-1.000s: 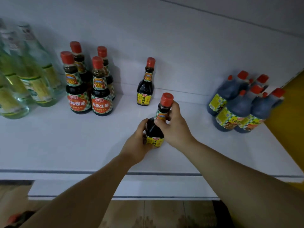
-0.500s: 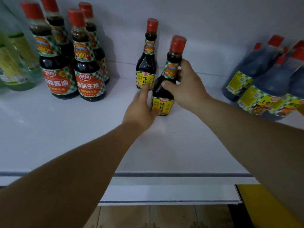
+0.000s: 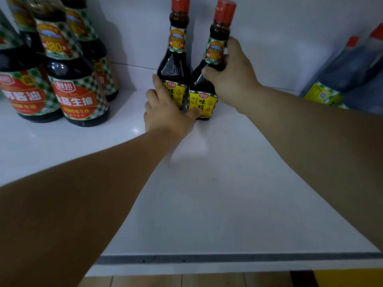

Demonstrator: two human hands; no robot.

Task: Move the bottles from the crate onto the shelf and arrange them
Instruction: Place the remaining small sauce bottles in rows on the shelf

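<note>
1. Right hand (image 3: 232, 79) grips a red-capped dark glass bottle (image 3: 204, 102), yellow label "味极", upright on the white shelf (image 3: 207, 193), just beside its twin bottle (image 3: 175, 67).
2. Left hand (image 3: 165, 112), fingers straight, touches both bottles' bases.
3. Neck labels read "180".

L grip (image 3: 165, 114) & R grip (image 3: 234, 79) bare; forearms (image 3: 83, 193) bare too.

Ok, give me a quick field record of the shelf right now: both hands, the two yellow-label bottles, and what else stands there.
right hand: grips the right yellow-label bottle at its shoulder
left hand: at the bottles' bases, forefinger up the side of the left yellow-label bottle, thumb toward the right one
pair: upright, side by side, red caps on, near the back wall
shelf: white
left of pair: red-label bottles, upright
right of pair: blue bottles, yellow labels
</note>
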